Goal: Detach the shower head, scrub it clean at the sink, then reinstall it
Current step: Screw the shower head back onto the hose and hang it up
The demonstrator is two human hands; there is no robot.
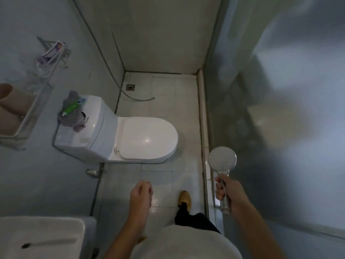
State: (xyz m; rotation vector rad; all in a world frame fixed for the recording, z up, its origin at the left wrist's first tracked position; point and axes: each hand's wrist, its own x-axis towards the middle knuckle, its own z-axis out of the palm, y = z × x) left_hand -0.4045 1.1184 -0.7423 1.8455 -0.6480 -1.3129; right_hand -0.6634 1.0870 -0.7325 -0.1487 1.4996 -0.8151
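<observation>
Right hand [226, 191] grips the shower head [222, 161] handle, face up; sink [37, 238] sits lower-left, nearer the loosely curled, empty left hand [141, 191].

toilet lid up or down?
Down. The white toilet lid lies flat over the bowl, its whole top face in view.
</observation>
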